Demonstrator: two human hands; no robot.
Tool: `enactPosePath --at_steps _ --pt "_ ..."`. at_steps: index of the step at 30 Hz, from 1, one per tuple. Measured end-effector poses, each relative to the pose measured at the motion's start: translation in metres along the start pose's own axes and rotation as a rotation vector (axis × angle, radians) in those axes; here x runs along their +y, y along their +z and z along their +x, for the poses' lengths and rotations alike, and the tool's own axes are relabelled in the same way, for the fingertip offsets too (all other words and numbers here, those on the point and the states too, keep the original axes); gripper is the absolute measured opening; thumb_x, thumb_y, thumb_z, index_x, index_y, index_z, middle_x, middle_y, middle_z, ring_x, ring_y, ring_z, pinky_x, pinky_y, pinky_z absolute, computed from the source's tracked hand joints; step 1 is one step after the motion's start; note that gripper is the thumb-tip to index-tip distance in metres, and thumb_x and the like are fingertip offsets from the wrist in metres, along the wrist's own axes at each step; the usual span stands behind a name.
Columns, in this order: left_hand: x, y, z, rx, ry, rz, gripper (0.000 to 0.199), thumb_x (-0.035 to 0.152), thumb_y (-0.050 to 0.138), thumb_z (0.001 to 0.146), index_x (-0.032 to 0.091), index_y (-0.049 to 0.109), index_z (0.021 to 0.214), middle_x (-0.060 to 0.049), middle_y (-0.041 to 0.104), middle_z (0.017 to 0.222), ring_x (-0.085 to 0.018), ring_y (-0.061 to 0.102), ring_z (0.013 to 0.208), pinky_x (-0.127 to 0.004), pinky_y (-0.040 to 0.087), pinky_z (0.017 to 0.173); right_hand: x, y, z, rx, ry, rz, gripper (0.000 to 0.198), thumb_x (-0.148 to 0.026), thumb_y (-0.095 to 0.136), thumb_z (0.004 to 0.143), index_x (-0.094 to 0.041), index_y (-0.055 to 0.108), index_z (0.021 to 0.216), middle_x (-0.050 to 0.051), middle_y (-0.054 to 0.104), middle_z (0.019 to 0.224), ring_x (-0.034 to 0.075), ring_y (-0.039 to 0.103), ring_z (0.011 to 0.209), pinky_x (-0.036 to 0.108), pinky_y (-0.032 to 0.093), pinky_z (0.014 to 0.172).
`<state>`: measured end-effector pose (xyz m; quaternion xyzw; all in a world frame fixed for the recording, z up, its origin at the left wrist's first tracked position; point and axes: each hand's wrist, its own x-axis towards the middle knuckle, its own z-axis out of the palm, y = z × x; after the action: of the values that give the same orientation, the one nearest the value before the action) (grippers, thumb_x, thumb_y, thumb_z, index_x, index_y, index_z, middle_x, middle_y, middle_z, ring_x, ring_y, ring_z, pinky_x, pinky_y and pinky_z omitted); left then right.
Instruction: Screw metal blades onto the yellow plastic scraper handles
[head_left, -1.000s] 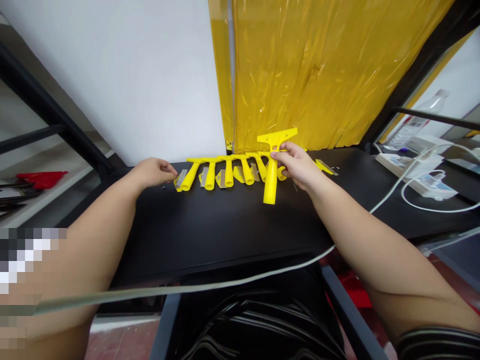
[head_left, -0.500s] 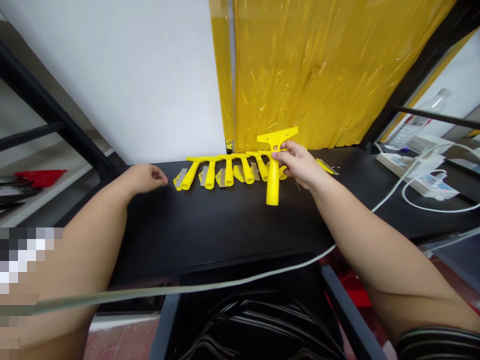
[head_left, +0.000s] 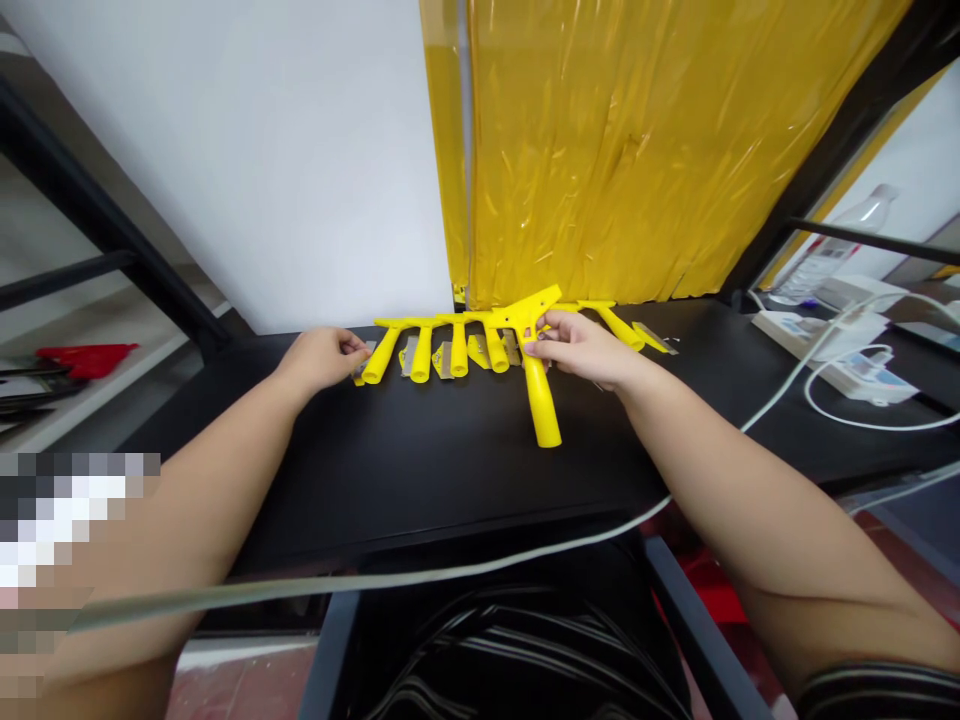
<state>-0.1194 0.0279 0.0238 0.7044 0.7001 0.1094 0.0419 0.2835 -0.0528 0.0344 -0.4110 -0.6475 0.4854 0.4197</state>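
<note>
My right hand (head_left: 574,345) grips a yellow plastic scraper handle (head_left: 541,395) by its neck, above the black tabletop. The handle's wide T-shaped head tilts up to the right and its round hollow end points toward me. My left hand (head_left: 326,358) has its fingertips pinched at the leftmost blade piece (head_left: 360,376), a yellow plate with a grey metal strip, which they partly cover. Several more scraper handles (head_left: 421,352) lie in a row along the back of the table, with yellow and grey blade pieces (head_left: 444,360) between them. The held handle hides part of this row.
A white cable (head_left: 450,572) runs across in front of me, over the table's near edge. White power strips (head_left: 862,370) and a clear plastic bottle (head_left: 844,240) stand at the right. Yellow plastic sheeting (head_left: 600,150) and a white panel (head_left: 300,160) rise behind the table.
My left hand has moved right to the leftmost blade piece. My right hand has lowered the scraper handle slightly, moved it left and tilted it.
</note>
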Motion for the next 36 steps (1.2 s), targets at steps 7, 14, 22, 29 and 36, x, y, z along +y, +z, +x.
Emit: enactPosePath --at_steps 7,14,22,29,36 --pt "-0.005 0.008 0.006 0.021 -0.105 0.001 0.036 0.04 0.068 0.075 0.022 0.082 0.103 -0.009 0.083 0.11 -0.031 0.076 0.106 -0.035 0.058 0.088 0.006 -0.002 0.004 0.005 -0.004 -0.012 0.031 -0.029 0.09 0.074 -0.021 0.064 0.089 -0.001 0.067 0.072 0.015 0.065 0.065 0.027 0.056 0.063" --pt "-0.003 0.013 0.008 0.045 -0.081 -0.082 0.027 0.033 0.068 0.072 0.022 0.081 0.094 -0.008 0.084 0.105 -0.031 0.077 0.106 -0.038 0.059 0.094 0.01 -0.003 0.005 -0.015 -0.007 0.003 0.031 -0.027 0.09 0.076 -0.021 0.063 0.091 -0.001 0.068 0.075 0.017 0.067 0.068 0.03 0.058 0.067" --pt "0.023 0.001 -0.018 0.351 0.116 -0.378 0.036 0.036 0.063 0.083 0.018 0.078 0.11 -0.008 0.082 0.103 -0.025 0.076 0.091 -0.037 0.061 0.089 0.01 0.004 0.005 -0.02 0.032 0.062 0.038 -0.033 0.091 0.074 -0.019 0.063 0.094 -0.003 0.065 0.071 0.012 0.063 0.061 0.021 0.044 0.049" --pt "0.111 0.015 -0.094 -0.297 0.493 -0.822 0.04 0.048 0.074 0.087 0.018 0.076 0.112 -0.009 0.08 0.103 -0.024 0.075 0.098 -0.043 0.061 0.096 0.001 0.024 -0.003 -0.086 0.108 0.168 0.042 -0.035 0.097 0.069 -0.019 0.064 0.09 0.001 0.066 0.078 0.012 0.063 0.066 0.016 0.024 0.04" --pt "0.148 0.027 -0.124 -0.622 0.436 -1.057 0.04 0.041 0.083 0.081 0.018 0.068 0.109 -0.002 0.071 0.088 -0.017 0.071 0.081 -0.035 0.062 0.079 -0.006 0.042 -0.008 -0.114 0.158 0.139 0.035 -0.03 0.087 0.077 -0.022 0.059 0.096 0.0 0.062 0.086 0.012 0.06 0.069 0.016 0.027 0.043"
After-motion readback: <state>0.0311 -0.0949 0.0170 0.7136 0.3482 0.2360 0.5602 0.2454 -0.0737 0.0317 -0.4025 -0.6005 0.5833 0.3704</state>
